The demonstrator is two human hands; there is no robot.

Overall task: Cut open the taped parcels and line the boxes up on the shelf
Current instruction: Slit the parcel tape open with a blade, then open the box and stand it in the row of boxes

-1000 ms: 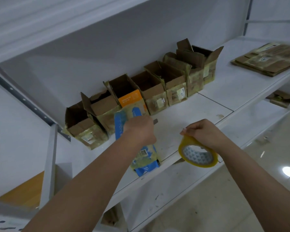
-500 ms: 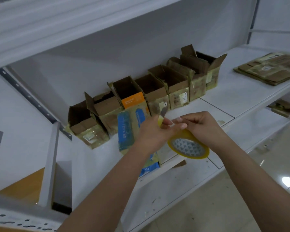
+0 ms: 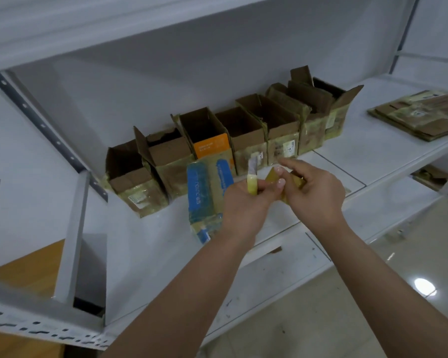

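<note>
**Head view: knife and tape roll meet just in front of the blue parcel**

Head view shows your left hand (image 3: 246,202) curled round a yellow-handled knife (image 3: 252,177), blade pointing up and away from you; your right hand (image 3: 313,195) grips the tape roll (image 3: 294,180), index finger extended, fingertips touching the knife handle; the hands meet above the shelf (image 3: 153,254).

Key relation: the blue taped parcel (image 3: 207,200) lies flat just left of and behind your left hand; its long axis runs from the shelf's front edge back toward the row of opened boxes (image 3: 243,135); your left hand, the knife hand, is the nearer.

Versus a second ago: hands were apart then, left on the parcel, right holding the roll near the shelf edge; now they are joined; roll turned edge-on, largely hidden; parcel unmoved, still taped, by my judgement.
</note>
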